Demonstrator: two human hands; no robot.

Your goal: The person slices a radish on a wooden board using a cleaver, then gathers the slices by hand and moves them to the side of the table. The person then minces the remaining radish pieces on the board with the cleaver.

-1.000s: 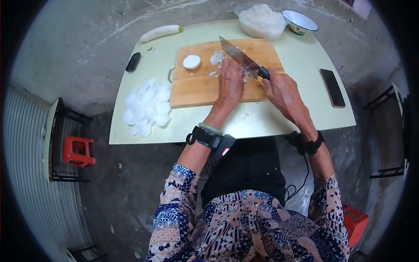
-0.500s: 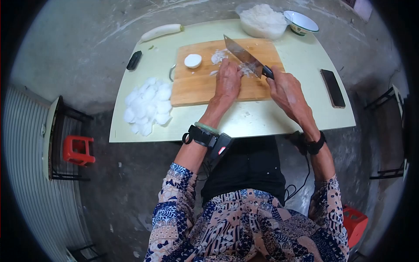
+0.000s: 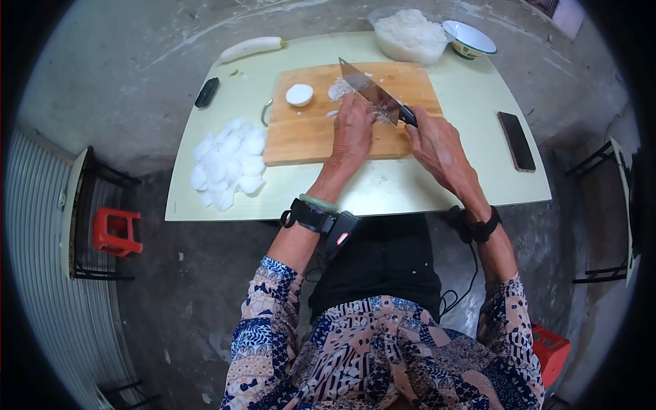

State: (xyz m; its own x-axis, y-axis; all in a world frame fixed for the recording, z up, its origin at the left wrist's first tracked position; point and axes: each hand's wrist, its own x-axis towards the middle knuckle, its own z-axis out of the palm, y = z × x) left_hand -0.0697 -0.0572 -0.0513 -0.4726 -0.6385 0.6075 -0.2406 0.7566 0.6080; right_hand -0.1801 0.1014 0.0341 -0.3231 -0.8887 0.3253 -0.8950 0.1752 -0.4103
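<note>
My right hand [image 3: 441, 147] is wrapped round the black handle of a kitchen cleaver [image 3: 371, 91]. Its broad blade slants up and left over the wooden cutting board [image 3: 301, 143]. Close to the blade, my left hand [image 3: 352, 130] presses down with its fingers together on white radish slices [image 3: 339, 90]; the fingertips are partly hidden. Thin radish shreds [image 3: 384, 113] lie by the blade. A cut radish piece [image 3: 299, 95] sits apart on the board's left side. Left of the board, round radish slices [image 3: 229, 162] are heaped on the table.
A whole white radish [image 3: 251, 49] lies at the back left, near a small black object [image 3: 207, 92]. At the back right stand a clear bowl heaped with white shreds [image 3: 410, 37] and an enamel bowl [image 3: 471, 41]. A phone [image 3: 516, 142] lies near the right edge.
The cleaver and my right hand have shifted left, bringing the blade closer to my left hand. The whole view has also moved slightly.
</note>
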